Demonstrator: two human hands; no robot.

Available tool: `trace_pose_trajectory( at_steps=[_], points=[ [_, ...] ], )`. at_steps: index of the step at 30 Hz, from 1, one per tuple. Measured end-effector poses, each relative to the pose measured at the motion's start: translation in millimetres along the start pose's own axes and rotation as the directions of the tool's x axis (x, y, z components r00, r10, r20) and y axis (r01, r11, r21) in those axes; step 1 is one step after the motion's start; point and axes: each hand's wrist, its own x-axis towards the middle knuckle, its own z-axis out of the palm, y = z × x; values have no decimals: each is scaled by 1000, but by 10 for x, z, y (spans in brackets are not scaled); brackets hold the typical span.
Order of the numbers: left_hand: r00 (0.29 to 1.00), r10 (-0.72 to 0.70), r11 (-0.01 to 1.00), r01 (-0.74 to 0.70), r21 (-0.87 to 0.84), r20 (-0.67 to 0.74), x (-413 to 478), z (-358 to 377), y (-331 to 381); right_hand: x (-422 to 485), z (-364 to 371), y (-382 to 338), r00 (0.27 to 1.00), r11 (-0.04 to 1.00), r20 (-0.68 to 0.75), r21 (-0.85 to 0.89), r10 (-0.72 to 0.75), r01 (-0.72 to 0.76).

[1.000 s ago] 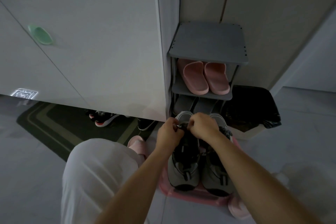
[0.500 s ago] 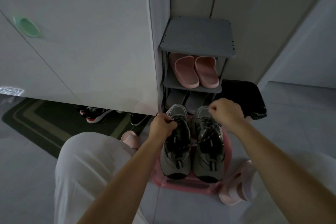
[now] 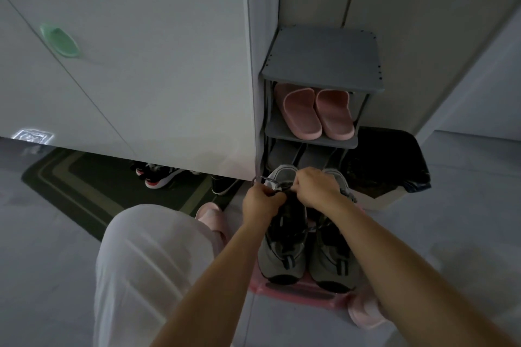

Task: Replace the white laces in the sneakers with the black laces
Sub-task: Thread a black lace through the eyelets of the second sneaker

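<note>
Two grey and black sneakers stand side by side on a pink stool (image 3: 298, 291), toes toward me: the left sneaker (image 3: 283, 251) and the right sneaker (image 3: 334, 258). My left hand (image 3: 260, 201) and my right hand (image 3: 317, 187) meet over the far, heel end of the left sneaker. Both have curled fingers that pinch a lace (image 3: 272, 184) at its top eyelets. The lace's colour is hard to tell in the dim light. A thin lace strand (image 3: 318, 226) runs across between the two sneakers.
A grey shoe rack (image 3: 322, 65) with pink slippers (image 3: 317, 114) stands just behind the sneakers. A bin with a black bag (image 3: 390, 169) is at its right. A white cabinet (image 3: 141, 65) rises at the left, with shoes (image 3: 158, 176) and a green mat (image 3: 84, 177) below it. My knee (image 3: 152, 256) is at the lower left.
My right hand, drawn out to the right with a lace half a second ago, has come back beside my left hand over the left sneaker's far end.
</note>
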Motion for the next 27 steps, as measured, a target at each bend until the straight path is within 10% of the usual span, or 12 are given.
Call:
trace_pose_trajectory(
  at_steps=[10, 19, 27],
  points=[
    [1000, 16, 998, -16, -53, 10, 2, -6, -50, -346, -271, 898, 955, 955, -45, 62, 292, -289],
    [999, 34, 999, -34, -15, 18, -65, 34, -26, -125, -77, 107, 994, 987, -105, 158, -20, 37],
    [999, 42, 998, -43, -38, -33, -38, -14, -37, 17, 53, -32, 999, 1000, -53, -26, 12, -13]
  ],
)
